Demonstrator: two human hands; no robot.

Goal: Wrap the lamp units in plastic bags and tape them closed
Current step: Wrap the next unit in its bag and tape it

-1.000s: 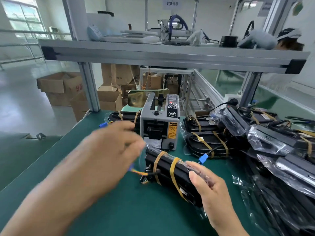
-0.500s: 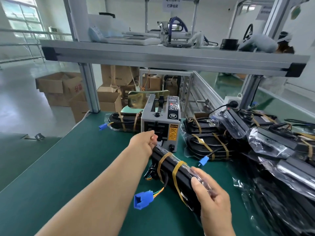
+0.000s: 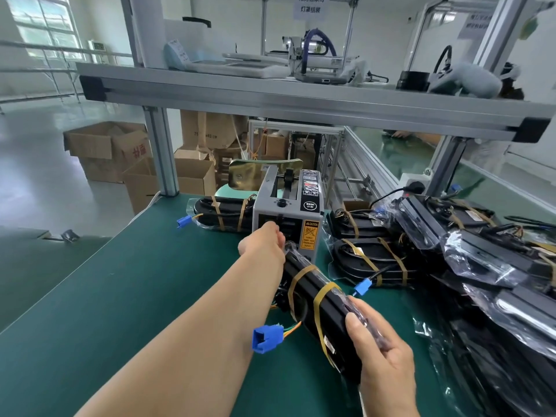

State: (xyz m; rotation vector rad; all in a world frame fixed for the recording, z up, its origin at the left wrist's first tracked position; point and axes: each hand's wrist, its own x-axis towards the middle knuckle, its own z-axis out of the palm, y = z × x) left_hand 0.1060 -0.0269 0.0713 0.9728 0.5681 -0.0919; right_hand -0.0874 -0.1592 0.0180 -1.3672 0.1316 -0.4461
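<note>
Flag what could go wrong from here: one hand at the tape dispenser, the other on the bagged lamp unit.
The left grip is at the outlet of the tape dispenser, beside its caution label: the cutter may nick a finger.
The right grip holds only the near end of the lamp unit; slick plastic may slip.
The blue connector hangs loose beside the forearm and may snag.

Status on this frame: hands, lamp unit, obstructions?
Left hand at outlet of grey box-shaped tape dispenser, grip unclear. Right hand grips near end of bagged black lamp unit. Its blue plastic connector hangs loose by left forearm; nothing blocking.
</note>
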